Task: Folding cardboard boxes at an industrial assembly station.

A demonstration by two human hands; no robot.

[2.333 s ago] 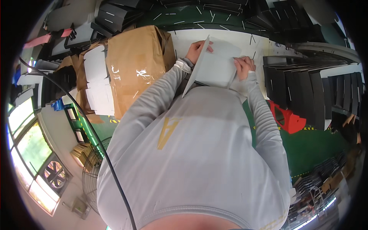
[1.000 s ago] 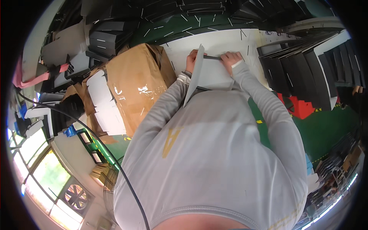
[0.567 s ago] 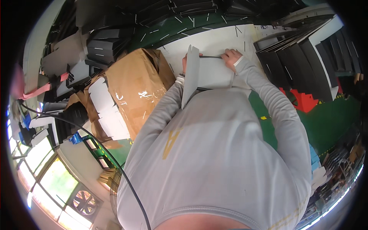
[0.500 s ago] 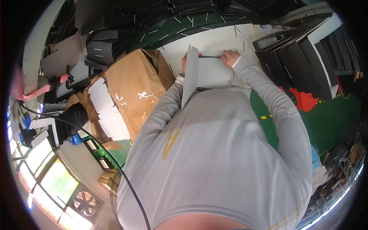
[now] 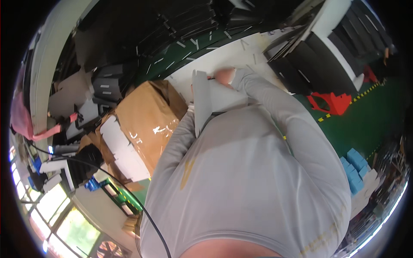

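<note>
A folded cardboard box [image 5: 226, 98], pale grey inside with dark edges, lies close against my body on a white work surface. Its long side flap [image 5: 201, 101] stands up on the left. My left hand [image 5: 192, 91] is at the outer side of that flap; only a sliver shows and its fingers are hidden. At the box's far edge, my right hand [image 5: 224, 77] touches the cardboard near the flap's top. Motion smears its fingers, so their grip is unclear.
A large brown paper-wrapped package [image 5: 148, 114] stands left of the box. Stacked black cardboard boxes [image 5: 305, 64] rise at the right, above a red plastic piece [image 5: 333, 103]. More dark boxes [image 5: 109, 84] lie at the far left. A black cable [image 5: 142, 206] hangs in front.
My right hand has moved left along the box's far edge, from the right corner toward the raised flap. The whole view has shifted and turned slightly.
</note>
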